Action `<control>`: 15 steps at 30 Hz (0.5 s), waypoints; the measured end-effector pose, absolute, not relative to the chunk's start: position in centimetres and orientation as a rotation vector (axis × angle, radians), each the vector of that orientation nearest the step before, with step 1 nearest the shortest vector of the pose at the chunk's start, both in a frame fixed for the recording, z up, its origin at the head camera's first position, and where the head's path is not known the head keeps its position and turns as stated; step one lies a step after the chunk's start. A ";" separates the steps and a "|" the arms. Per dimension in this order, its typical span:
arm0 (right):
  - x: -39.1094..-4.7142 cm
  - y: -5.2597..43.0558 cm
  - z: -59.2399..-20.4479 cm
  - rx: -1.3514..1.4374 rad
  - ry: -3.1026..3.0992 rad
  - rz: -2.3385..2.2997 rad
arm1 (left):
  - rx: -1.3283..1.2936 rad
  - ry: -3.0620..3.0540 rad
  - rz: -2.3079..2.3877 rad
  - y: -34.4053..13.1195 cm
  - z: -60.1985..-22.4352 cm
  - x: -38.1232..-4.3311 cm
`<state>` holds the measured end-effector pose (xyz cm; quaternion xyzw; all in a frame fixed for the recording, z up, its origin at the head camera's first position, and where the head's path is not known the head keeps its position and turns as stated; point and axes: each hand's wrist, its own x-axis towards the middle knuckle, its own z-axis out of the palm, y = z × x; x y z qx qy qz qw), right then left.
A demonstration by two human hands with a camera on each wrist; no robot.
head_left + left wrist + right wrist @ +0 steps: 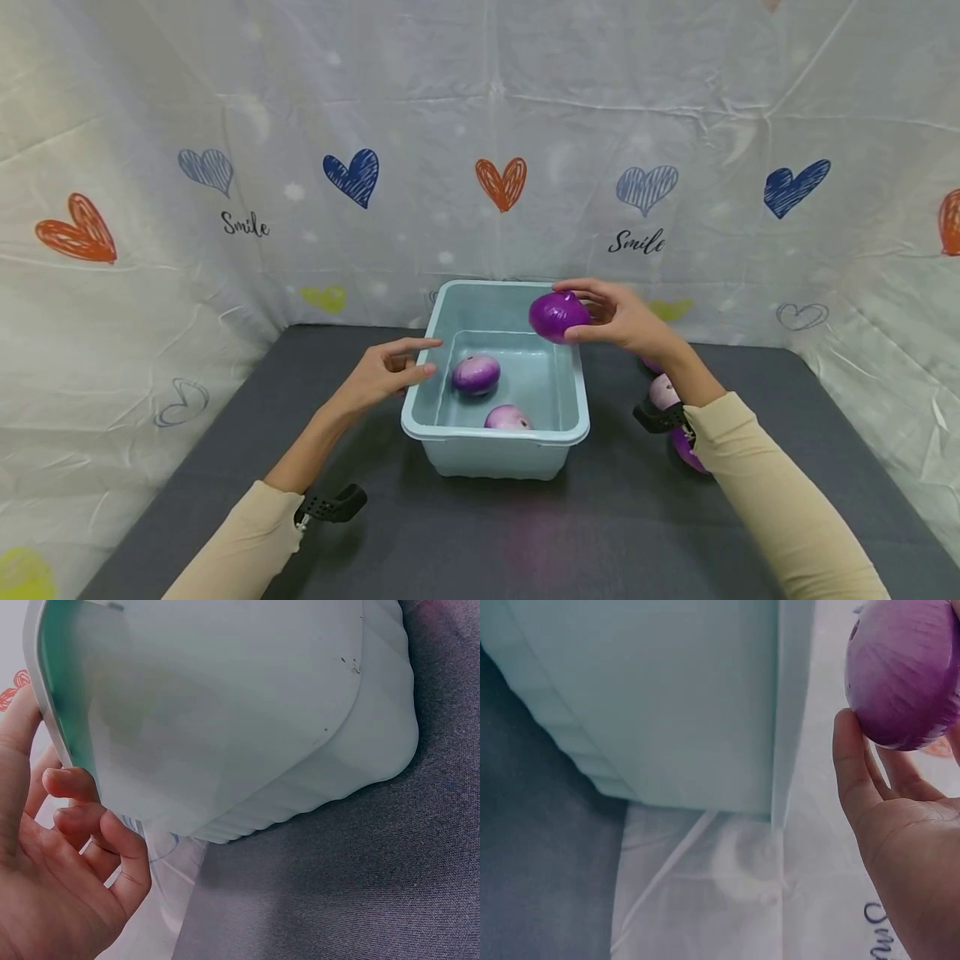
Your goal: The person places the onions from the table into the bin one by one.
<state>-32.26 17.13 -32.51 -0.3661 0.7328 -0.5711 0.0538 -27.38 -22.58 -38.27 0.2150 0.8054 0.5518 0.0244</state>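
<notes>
Our right hand [618, 318] grips one purple onion [557, 317] above the right side of one pale blue basin [495, 458], with two more onions [476, 375] lying inside. Our left hand [382, 367], thumb and index finger apart, is at the basin's left edge; we cannot tell whether it touches. At least three partly hidden onions [663, 390] rest rightward on the dark table [450, 533].

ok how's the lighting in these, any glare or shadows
Head view: small bright highlights on the held purple onion, soft shadows on the dark tabletop around the tub, plus a faint pink patch in front of it; left wrist view: duller overall, the tub's outer wall looking hazy; right wrist view: also dim, with the onion cut off by the frame.
</notes>
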 end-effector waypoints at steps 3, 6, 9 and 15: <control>-32.3 16.7 -32.7 -1.124 2.186 -1.736 | 0.654 2.496 1.704 -22.5 -38.3 -27.4; -32.3 16.6 -32.8 -1.145 2.128 -1.748 | 0.647 2.498 1.707 -22.5 -38.4 -27.5; -32.1 17.0 -32.9 -1.142 2.103 -1.762 | 0.657 2.495 1.710 -22.4 -38.4 -27.6; -32.0 18.4 -33.3 -1.116 2.122 -1.786 | 0.655 2.502 1.710 -22.5 -38.5 -27.6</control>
